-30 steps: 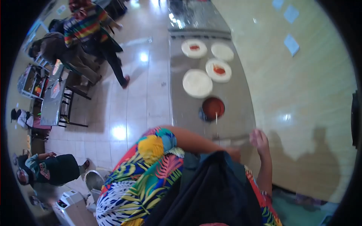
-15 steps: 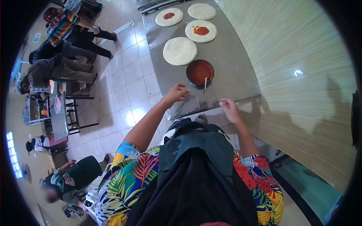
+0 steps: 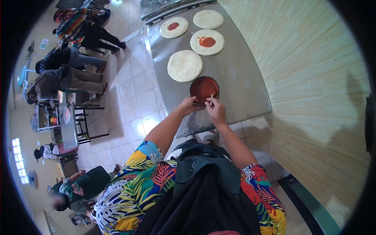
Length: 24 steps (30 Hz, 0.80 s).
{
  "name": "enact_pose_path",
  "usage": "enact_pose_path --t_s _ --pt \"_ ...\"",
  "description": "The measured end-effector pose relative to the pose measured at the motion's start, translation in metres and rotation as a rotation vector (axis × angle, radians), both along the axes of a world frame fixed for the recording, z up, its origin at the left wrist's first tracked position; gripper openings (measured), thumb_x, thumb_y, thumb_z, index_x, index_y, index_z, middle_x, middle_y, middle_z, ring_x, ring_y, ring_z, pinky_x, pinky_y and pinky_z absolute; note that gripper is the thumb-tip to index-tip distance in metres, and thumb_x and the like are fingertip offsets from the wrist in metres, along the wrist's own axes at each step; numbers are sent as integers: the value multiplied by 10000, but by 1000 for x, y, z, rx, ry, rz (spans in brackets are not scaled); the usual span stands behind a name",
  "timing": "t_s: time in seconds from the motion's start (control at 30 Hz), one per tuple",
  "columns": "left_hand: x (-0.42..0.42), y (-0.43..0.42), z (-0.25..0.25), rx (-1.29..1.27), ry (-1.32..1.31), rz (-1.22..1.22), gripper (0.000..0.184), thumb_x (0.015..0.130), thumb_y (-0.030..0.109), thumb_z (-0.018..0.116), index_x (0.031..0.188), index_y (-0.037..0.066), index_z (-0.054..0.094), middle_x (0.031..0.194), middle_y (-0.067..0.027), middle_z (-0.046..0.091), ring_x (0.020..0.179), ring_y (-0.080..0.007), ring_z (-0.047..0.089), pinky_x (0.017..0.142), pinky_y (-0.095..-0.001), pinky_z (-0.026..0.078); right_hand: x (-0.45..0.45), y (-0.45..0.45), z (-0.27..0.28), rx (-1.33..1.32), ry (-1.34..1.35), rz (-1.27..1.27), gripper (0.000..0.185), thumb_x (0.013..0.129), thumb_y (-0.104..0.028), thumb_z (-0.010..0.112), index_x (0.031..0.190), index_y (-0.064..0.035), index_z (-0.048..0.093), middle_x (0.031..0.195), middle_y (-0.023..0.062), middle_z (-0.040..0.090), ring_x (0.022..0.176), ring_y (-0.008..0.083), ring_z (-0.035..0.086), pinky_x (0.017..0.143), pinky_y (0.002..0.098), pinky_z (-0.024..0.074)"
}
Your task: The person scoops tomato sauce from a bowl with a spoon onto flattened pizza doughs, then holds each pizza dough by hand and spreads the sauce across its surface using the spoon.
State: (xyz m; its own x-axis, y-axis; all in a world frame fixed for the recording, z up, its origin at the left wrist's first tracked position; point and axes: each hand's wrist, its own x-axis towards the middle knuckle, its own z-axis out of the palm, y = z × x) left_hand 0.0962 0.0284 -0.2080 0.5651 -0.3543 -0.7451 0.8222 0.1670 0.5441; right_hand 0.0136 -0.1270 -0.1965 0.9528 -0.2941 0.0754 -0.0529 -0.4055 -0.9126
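Note:
A bowl of red sauce [image 3: 203,87] rests near the front of the metal table [image 3: 239,86]. My left hand [image 3: 188,105] is closed on the bowl's near-left rim. Pinched in my right hand [image 3: 215,109] is the pale handle of a utensil [image 3: 212,98] that dips into the sauce; its lower end is hidden. Beyond the bowl lie a plain dough round [image 3: 185,65], another plain one [image 3: 208,19] at the far right, and two with red sauce in the middle, a nearer one [image 3: 207,42] and a farther one [image 3: 174,27].
A pale wood-patterned wall [image 3: 309,78] runs along the table's right side. Several people stand at the left, one in a dark apron [image 3: 91,183]. A side table [image 3: 69,131] and a rack are also at the left. Tiled floor [image 3: 131,90] lies between.
Both hands have moved to the bowl: my left hand took hold of its rim, my right hand took the utensil's handle. Earlier both were off it. The view has also shifted.

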Motion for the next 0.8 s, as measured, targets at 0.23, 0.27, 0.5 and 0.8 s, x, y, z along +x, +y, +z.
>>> enact_pose_path --t_s 0.23,0.27,0.5,0.8 --pt "-4 6 -10 -17 26 128 197 781 58 468 968 -5 468 1000 -177 560 908 -319 595 820 -511 528 10 -17 27 -43 94 -95 204 895 -201 600 1036 -66 660 823 107 628 691 242 625 645 354 491" --pt "-5 9 -11 -24 30 127 197 781 58 468 968 -5 468 1000 -177 560 908 -319 595 820 -511 528 11 -16 31 -35 19 -114 193 900 -192 588 1032 -70 657 834 106 621 702 249 618 645 358 488" --pt "-4 46 14 -75 -115 162 200 768 111 499 959 86 446 990 -88 523 918 -248 548 788 -450 480 19 1 91 -368 -329 156 131 852 -86 582 973 -52 622 867 99 609 796 290 605 680 380 493" --pt "5 157 39 -117 -205 98 151 765 200 508 886 111 492 953 -63 561 944 -239 559 836 -496 457 28 91 136 -637 -330 167 168 827 -71 601 994 -57 612 920 89 619 851 276 599 748 389 498"
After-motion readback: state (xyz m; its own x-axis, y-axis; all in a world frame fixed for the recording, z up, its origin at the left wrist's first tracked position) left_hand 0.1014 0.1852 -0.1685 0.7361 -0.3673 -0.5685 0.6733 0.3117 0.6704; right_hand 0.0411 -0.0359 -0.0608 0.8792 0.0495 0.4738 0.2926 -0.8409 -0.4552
